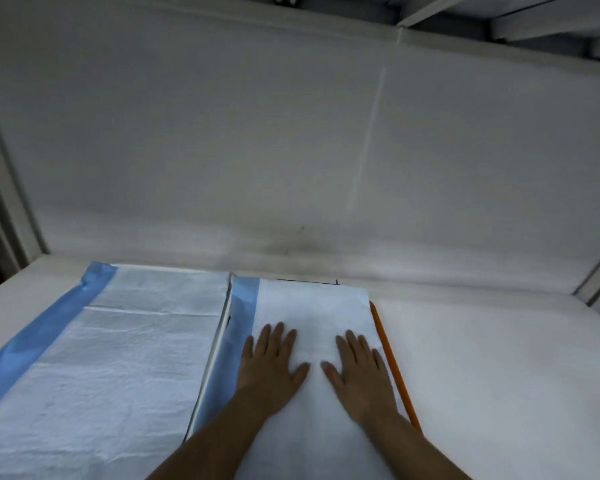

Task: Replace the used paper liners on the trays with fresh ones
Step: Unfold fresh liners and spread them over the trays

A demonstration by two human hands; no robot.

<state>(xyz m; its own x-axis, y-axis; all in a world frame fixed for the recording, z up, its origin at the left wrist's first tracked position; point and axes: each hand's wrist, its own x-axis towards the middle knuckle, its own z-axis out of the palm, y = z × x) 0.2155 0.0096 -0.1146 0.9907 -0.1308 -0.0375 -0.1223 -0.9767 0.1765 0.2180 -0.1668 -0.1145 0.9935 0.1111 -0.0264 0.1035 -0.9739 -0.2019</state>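
A white paper liner (312, 313) with a blue strip along its left side covers a tray whose orange rim (392, 362) shows along the right edge. My left hand (271, 365) and my right hand (357, 372) lie flat on this liner, side by side, fingers straight and spread, pressing it down. To the left a second, larger liner (125, 348) with a blue left border lies creased over another tray, whose pale rim (215, 344) shows between the two sheets.
Both trays sit on a white padded surface (499, 358) that extends to the right. A white padded back wall (291, 150) rises behind them. Metal frame posts stand at the far left (11, 188) and far right (596, 282).
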